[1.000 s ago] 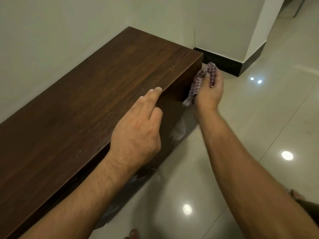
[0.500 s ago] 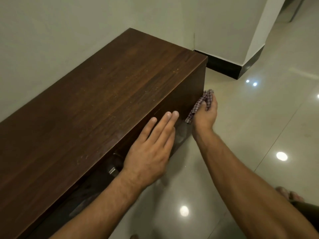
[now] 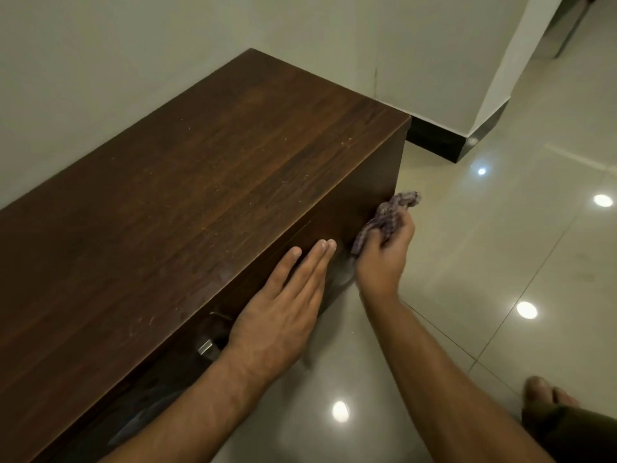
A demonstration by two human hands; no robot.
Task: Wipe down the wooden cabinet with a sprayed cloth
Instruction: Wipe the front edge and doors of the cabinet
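Note:
A long, low cabinet of dark brown wood (image 3: pixel 207 182) stands against the pale wall, its top flecked with dust and small scratches. My right hand (image 3: pixel 384 259) grips a bunched purple checked cloth (image 3: pixel 390 213) and presses it against the cabinet's front face near the right end corner. My left hand (image 3: pixel 283 309) lies flat with fingers together on the front face just below the top edge, holding nothing. A small metal fitting (image 3: pixel 204 346) shows on the front beside my left wrist.
Glossy beige floor tiles (image 3: pixel 500 262) reflect ceiling lights to the right of the cabinet. A white wall corner with a black skirting (image 3: pixel 440 142) juts out behind the cabinet's right end. My bare foot (image 3: pixel 541 392) is at the lower right.
My right hand has carried the cloth down from near the top right corner to lower on the front face. My left hand slid from the top edge onto the front face and flattened.

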